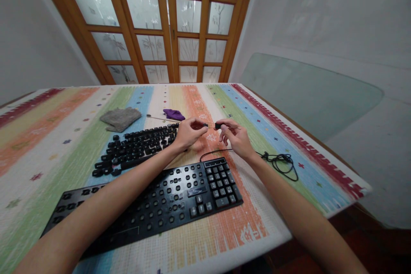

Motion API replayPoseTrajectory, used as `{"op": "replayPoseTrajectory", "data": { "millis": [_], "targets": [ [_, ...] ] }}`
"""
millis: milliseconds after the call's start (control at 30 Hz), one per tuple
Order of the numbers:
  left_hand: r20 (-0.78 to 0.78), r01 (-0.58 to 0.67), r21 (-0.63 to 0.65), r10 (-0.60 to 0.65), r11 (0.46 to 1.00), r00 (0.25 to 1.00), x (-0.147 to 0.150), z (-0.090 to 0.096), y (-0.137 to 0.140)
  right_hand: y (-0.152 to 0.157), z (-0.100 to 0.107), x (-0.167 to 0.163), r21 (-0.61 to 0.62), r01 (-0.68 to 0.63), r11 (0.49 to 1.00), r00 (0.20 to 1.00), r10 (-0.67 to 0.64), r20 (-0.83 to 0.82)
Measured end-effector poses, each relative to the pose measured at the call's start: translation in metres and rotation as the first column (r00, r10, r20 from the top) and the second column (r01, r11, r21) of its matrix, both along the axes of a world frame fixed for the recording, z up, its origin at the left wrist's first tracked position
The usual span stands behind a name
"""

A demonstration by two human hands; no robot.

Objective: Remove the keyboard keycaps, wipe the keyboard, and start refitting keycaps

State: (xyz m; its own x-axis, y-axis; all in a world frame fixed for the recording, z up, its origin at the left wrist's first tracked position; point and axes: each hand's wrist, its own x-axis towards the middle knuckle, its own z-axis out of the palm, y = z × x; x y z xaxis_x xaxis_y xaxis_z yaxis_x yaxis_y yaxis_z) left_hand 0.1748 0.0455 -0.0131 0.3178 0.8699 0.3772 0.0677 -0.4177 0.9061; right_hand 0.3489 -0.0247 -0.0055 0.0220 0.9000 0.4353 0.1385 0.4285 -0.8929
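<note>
My left hand (190, 132) is closed in a pinch beyond the keyboard, with a small dark piece at its fingertips, too small to name. Across a narrow gap, my right hand (236, 137) pinches a black keycap (218, 126). Below both hands lies a black keyboard (173, 188); its main section is stripped to bare switch sockets, while the number pad (221, 188) at its right end still carries keys. My left forearm covers part of it. Loose black keycaps (136, 145) are set out in rows behind the keyboard, on the left.
A grey cloth (120, 119) and a purple cloth (174, 114) lie further back, near a thin stick (160, 117) with a dark rounded end. The keyboard's cable (284, 165) is coiled at the right. A striped tablecloth (205, 248) covers the table.
</note>
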Motion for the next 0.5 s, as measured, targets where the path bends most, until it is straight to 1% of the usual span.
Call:
{"op": "replayPoseTrajectory", "data": {
  "millis": [200,300,400,500],
  "targets": [
    [0.052,0.098,0.005,-0.098,0.995,0.994,-0.007,-0.001,0.003,0.001,0.001,0.003,-0.081,-0.061,0.995,0.993,0.053,-0.108],
    [0.023,0.148,0.013,-0.148,0.989,0.989,-0.01,-0.001,0.004,0.002,0.0,0.004,-0.105,-0.101,0.989,0.984,0.084,-0.154],
    [-0.001,0.202,-0.03,-0.203,0.979,0.979,-0.011,-0.001,0.004,0.002,0.0,0.006,-0.092,-0.141,0.986,0.977,0.124,-0.171],
    [0.025,0.231,-0.098,-0.23,0.968,0.973,-0.012,0.0,0.004,0.003,0.0,0.007,-0.072,-0.158,0.985,0.977,0.145,-0.159]
  ]
}}
